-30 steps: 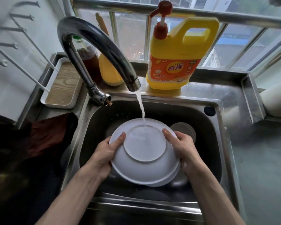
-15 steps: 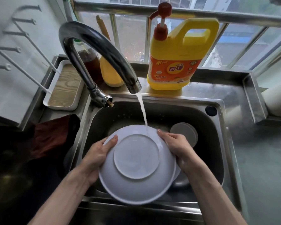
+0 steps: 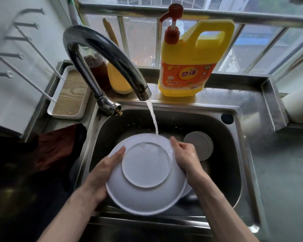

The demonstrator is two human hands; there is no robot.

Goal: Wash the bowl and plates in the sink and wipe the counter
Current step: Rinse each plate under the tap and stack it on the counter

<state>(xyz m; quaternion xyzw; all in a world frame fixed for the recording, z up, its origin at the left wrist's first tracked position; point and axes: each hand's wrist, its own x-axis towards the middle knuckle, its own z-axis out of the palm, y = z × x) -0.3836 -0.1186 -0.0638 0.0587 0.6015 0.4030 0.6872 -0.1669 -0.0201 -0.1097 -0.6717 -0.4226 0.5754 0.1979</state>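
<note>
A person holds a white bowl (image 3: 147,173) bottom up over the steel sink (image 3: 232,154), tilted so that its far edge is higher. The left hand (image 3: 101,173) has its grip on the bowl's left rim, with one finger lying along the outer wall. The right hand (image 3: 185,156) grips the far right rim with curled fingers. A curved chrome tap (image 3: 101,49) runs, and its stream of water (image 3: 152,117) lands on the bowl's far edge, just beside the right hand's fingertips. The edge of a white plate (image 3: 188,190) shows under the bowl on the right. A round grey disc (image 3: 199,145) lies in the sink's far right corner, beside the right hand.

On the ledge behind the sink stands a big yellow detergent jug (image 3: 191,55) with a red pump (image 3: 173,20). Its orange label reads "奇强" in large characters with "KEON" above them; the smaller print is too fine to read. Left of the jug, partly behind the tap, stand a dark bottle of brown liquid (image 3: 98,70) and a yellow-orange bottle (image 3: 117,81).

At the left of the sink a white tray with a wood-grain bottom (image 3: 72,96) lies on the steel surface, and a dark red cloth (image 3: 56,147) is bunched nearer the person. White hooks (image 3: 21,55) stick out from the pale wall on the left. The grey desk (image 3: 278,172) runs off to the right of the sink and looks wet near the ledge. A window with metal bars (image 3: 182,12) fills the back, with buildings outside.
</note>
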